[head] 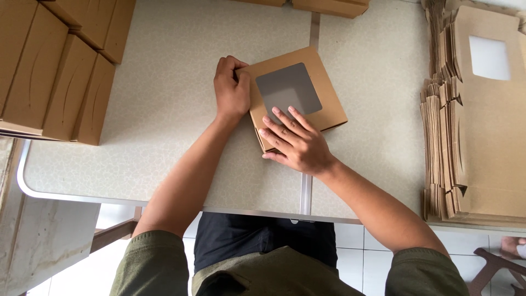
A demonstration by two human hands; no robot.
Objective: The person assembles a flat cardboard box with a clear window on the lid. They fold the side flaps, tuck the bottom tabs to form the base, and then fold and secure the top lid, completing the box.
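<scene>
Windowed box point(298, 96) on speckled table point(164, 109); left hand point(232, 90) grips its edge, right hand point(296, 143) flat on lid

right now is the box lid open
No, the box is shut, with the right hand flat on its lid and the left hand at its side.

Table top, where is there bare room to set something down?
Bare table lies between the folded boxes and the left hand, and between the window box and the flat stack. The far left and right edges are crowded.
</scene>
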